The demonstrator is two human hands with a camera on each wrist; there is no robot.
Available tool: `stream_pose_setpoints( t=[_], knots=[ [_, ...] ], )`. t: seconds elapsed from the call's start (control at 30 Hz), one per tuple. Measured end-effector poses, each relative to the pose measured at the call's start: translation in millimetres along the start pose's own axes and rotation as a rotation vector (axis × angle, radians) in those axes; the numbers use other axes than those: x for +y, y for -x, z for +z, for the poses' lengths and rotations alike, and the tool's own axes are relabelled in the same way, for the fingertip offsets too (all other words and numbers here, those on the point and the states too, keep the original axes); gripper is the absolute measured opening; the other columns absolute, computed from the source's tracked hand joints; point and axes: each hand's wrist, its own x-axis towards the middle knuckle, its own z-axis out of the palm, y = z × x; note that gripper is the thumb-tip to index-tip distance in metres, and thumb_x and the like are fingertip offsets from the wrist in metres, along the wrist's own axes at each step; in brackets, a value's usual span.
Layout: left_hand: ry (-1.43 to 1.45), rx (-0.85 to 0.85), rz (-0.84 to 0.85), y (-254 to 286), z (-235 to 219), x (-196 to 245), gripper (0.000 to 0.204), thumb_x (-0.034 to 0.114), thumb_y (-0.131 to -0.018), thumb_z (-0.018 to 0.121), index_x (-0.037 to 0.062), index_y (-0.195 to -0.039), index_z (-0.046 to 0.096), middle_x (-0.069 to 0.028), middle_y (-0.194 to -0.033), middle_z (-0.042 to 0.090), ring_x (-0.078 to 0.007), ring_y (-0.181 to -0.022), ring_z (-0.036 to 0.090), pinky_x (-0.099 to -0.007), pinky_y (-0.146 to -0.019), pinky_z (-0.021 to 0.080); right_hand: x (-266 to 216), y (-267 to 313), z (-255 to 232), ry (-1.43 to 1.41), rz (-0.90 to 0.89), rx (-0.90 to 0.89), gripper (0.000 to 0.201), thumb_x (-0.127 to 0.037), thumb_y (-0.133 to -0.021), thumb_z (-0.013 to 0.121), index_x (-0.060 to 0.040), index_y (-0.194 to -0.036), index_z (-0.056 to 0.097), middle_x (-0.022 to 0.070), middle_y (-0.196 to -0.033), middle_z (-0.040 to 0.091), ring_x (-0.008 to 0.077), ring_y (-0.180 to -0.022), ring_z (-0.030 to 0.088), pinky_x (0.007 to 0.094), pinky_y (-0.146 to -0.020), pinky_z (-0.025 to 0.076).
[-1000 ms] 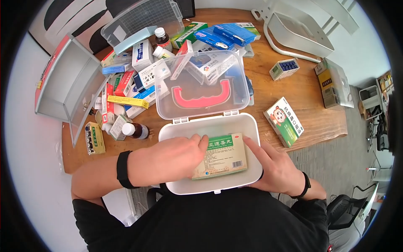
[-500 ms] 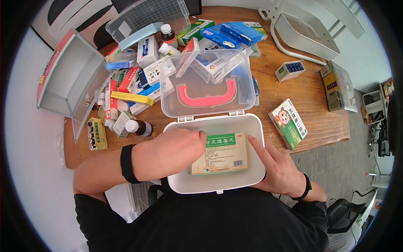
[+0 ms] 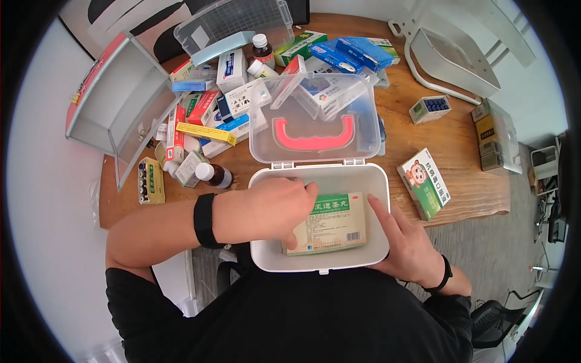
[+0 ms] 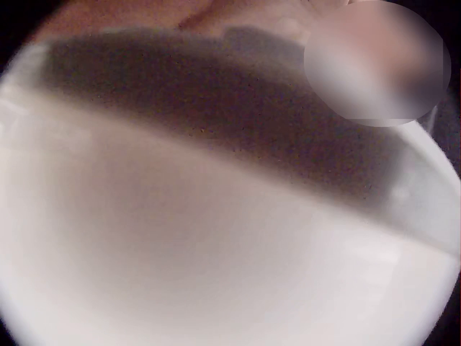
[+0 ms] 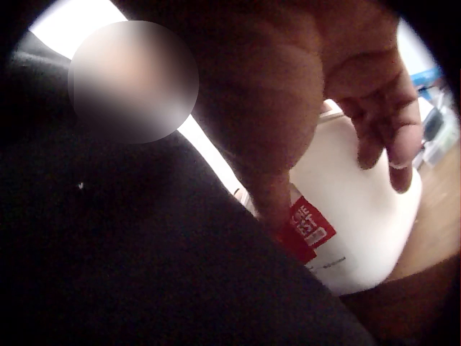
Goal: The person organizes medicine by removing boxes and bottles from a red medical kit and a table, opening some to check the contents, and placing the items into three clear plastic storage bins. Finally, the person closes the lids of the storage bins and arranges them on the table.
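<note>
- White plastic storage case (image 3: pixel 345 261) nearest us: inside it lies the Tongsheng pill carton (image 3: pixel 333 227), printed face up; we cannot tell whether its whole base rests on the floor.
- Our left hand (image 3: pixel 272 204) seems to pinch the carton's left end, thumb on the near side; some fingertips are hidden. We would do best to level that end before letting go, easing it down rather than forcing a corner.
- Our right hand (image 3: pixel 414 245) is spread against the case's right side, index finger at the rim; a light brace there should stop the case sliding.
- The brown bottle (image 3: pixel 215 175) is near our left forearm, so we should mind the elbow.
- The antiviral oral liquid carton (image 3: pixel 425 184) lies right of the case, apart from it.
- Beyond, the clear lid (image 3: pixel 266 145) leans back; our wrists should avoid knocking it.
</note>
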Motion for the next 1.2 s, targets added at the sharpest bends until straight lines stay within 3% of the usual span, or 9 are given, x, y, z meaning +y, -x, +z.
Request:
stream_pose_setpoints(
  t=[0.13, 0.33, 0.4, 0.53, 0.67, 0.73, 0.83, 0.93, 1.2],
  knots=[
    [0.075, -0.137, -0.077, -3.5, -7.7, 5.7, 0.07, 0.024, -0.075, 0.098, -0.0078, -0.117, 0.053, -0.0264, -0.104, 0.071, -0.0433, -0.101, 0.075, -0.0463, -0.085, 0.061, -4.1, 2.8, -0.6, 0.028, 0.042, -0.048, 0.113, -0.038, -0.08, 0.097, 0.0027, -0.167, 0.038, 0.0184, -0.111, 0.064, 0.0358, -0.087, 0.073, 0.0449, -0.068, 0.061],
    [0.344, 0.092, 0.022, 20.0, -16.0, 7.1, 0.054, 0.014, -0.087, 0.086, -0.0012, -0.128, 0.055, -0.0218, -0.122, 0.068, -0.0413, -0.113, 0.07, -0.0486, -0.094, 0.056, -0.1, 1.3, -13.9, -0.102, 0.041, -0.025, 0.122, -0.046, -0.072, 0.101, -0.0019, -0.168, 0.039, 0.0164, -0.116, 0.066, 0.0366, -0.089, 0.072, 0.0443, -0.075, 0.061],
    [0.317, 0.359, 0.098, 33.1, -23.9, 11.7, 0.051, 0.01, -0.089, 0.083, 0.002, -0.134, 0.059, -0.0179, -0.118, 0.07, -0.0401, -0.105, 0.071, -0.0479, -0.089, 0.057, -2.3, -1.0, -29.9, -0.182, 0.056, -0.029, 0.123, -0.047, -0.069, 0.102, -0.003, -0.167, 0.042, 0.0157, -0.118, 0.067, 0.0366, -0.092, 0.072, 0.0444, -0.078, 0.061],
    [0.312, 0.582, 0.142, 53.1, -38.5, 23.1, 0.048, 0.007, -0.089, 0.083, 0.0034, -0.133, 0.064, -0.0152, -0.112, 0.072, -0.0371, -0.098, 0.072, -0.044, -0.084, 0.058, -13.5, -11.8, -48.4, -0.161, 0.184, 0.124, 0.104, -0.032, -0.072, 0.103, -0.0018, -0.158, 0.054, 0.0173, -0.129, 0.067, 0.0356, -0.11, 0.07, 0.0449, -0.089, 0.059],
    [0.181, 0.754, 0.209, 67.7, -58.2, 41.8, 0.042, 0.0, -0.083, 0.086, 0.0031, -0.122, 0.072, -0.0125, -0.106, 0.075, -0.0322, -0.094, 0.073, -0.0387, -0.081, 0.059, -20.6, -42.4, -49.9, 0.062, -0.126, 0.244, 0.091, -0.029, -0.079, 0.098, -0.0017, -0.155, 0.057, 0.0198, -0.133, 0.067, 0.0381, -0.113, 0.071, 0.0446, -0.089, 0.061],
    [0.163, 0.81, 0.227, 72.0, -61.3, 44.3, 0.042, -0.002, -0.08, 0.088, 0.0024, -0.119, 0.074, -0.0121, -0.106, 0.076, -0.0312, -0.095, 0.074, -0.038, -0.081, 0.059, -25.1, -53.6, -49.9, -0.131, -0.045, 0.093, 0.086, -0.021, -0.078, 0.099, -0.0017, -0.151, 0.059, 0.0195, -0.133, 0.07, 0.0378, -0.117, 0.073, 0.0446, -0.096, 0.06],
    [0.067, 0.988, 0.521, 71.8, -54.9, 37.1, 0.045, 0.001, -0.077, 0.092, -0.0011, -0.118, 0.074, -0.0164, -0.122, 0.079, -0.0333, -0.103, 0.076, -0.0425, -0.082, 0.061, -13.5, -65.9, -44.4, -0.184, -0.129, 0.071, 0.069, -0.012, -0.083, 0.092, -0.0037, -0.145, 0.063, 0.0194, -0.127, 0.073, 0.0392, -0.112, 0.076, 0.0441, -0.093, 0.062],
    [0.081, 1.051, 0.592, 76.2, -54.2, 45.4, 0.044, 0.007, -0.077, 0.095, -0.0006, -0.116, 0.075, -0.0204, -0.125, 0.077, -0.0361, -0.105, 0.076, -0.044, -0.082, 0.06, -16.8, -69.8, -44.9, -0.222, -0.164, 0.09, 0.058, -0.002, -0.082, 0.087, -0.0053, -0.137, 0.066, 0.0177, -0.126, 0.074, 0.0399, -0.111, 0.076, 0.0433, -0.091, 0.063],
    [-0.086, 1.145, 0.374, 91.6, -49.3, 49.5, 0.039, 0.008, -0.073, 0.095, 0.003, -0.109, 0.08, -0.0121, -0.115, 0.077, -0.0291, -0.093, 0.071, -0.0371, -0.076, 0.057, -8.8, -65.5, -30.5, -0.254, -0.133, 0.272, 0.051, 0.001, -0.081, 0.088, -0.0028, -0.129, 0.072, 0.0176, -0.126, 0.076, 0.0367, -0.114, 0.076, 0.0411, -0.094, 0.063]
  ],
)
